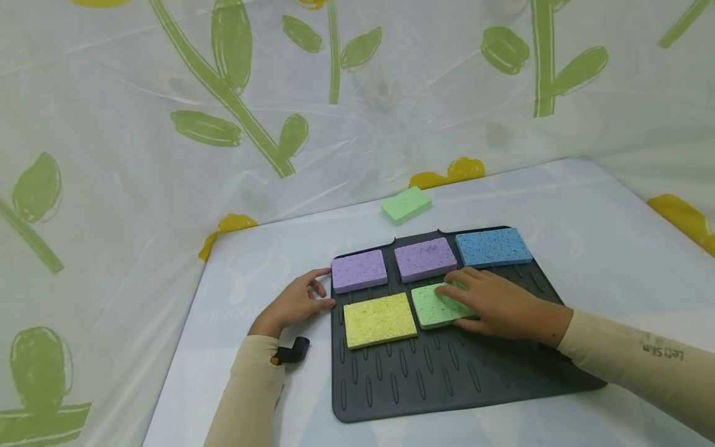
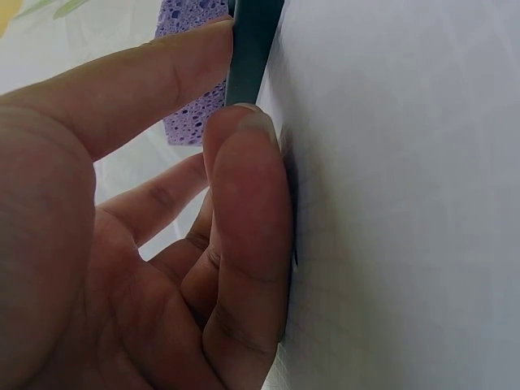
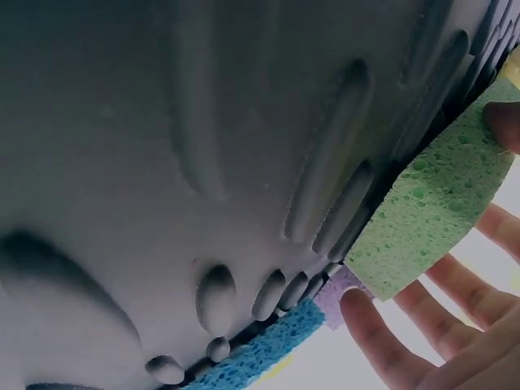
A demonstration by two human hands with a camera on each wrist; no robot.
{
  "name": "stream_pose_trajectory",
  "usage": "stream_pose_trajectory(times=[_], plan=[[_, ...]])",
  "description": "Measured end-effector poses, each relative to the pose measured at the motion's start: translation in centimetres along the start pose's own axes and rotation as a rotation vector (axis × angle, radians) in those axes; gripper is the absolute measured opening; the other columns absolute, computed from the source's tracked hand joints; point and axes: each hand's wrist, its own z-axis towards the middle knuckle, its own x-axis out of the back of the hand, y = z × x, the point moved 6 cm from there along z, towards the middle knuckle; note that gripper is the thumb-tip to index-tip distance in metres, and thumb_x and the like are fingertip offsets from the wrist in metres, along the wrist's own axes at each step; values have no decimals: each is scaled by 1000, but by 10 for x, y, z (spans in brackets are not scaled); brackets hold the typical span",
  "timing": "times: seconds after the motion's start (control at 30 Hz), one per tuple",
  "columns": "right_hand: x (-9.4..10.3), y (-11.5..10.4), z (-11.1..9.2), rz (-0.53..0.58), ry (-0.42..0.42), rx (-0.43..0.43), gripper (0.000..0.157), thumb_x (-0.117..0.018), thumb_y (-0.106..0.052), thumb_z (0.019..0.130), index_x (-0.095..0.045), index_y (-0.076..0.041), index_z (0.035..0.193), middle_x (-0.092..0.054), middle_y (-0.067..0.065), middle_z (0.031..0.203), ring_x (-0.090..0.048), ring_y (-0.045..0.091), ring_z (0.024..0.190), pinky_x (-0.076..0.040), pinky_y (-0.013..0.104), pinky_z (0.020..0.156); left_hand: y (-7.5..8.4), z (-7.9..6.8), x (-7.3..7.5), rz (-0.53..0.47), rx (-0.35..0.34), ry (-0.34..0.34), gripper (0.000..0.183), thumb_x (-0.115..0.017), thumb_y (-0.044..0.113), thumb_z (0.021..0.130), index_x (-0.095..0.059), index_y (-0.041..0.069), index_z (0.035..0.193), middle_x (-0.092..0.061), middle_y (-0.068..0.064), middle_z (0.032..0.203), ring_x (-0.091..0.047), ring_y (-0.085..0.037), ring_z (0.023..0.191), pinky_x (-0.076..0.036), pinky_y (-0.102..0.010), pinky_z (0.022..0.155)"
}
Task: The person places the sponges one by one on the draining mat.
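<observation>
My right hand (image 1: 497,304) holds a pale green sponge (image 1: 432,307) in the second row of the dark ribbed mat, thumb at the near side and fingers across the top and far side. In the right wrist view the same green sponge (image 3: 439,195) is close to the mat, fingers along its edge. A yellow sponge (image 1: 380,320) lies just left of it. Behind them are two purple sponges (image 1: 359,271) and a blue sponge (image 1: 494,246). My left hand (image 1: 293,304) is at the mat's left edge, thumb and index fingertips touching it, other fingers bent.
The dark mat (image 1: 402,388) lies on a white table (image 1: 290,397). Another green sponge (image 1: 406,205) lies on the table beyond the mat's far edge. A white sheet with printed green leaves (image 1: 203,129) rises behind the table.
</observation>
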Motion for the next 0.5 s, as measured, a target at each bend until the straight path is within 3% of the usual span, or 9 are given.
stream_pose_trajectory(times=[0.5], plan=[[0, 0, 0, -23, 9, 22, 57, -73, -43, 89, -55, -20, 138, -57, 8, 131, -58, 27, 118, -54, 50, 92, 2, -1, 1, -8, 4, 1, 76, -80, 18, 85, -43, 21, 151, -58, -5, 102, -56, -15, 69, -47, -29, 62]])
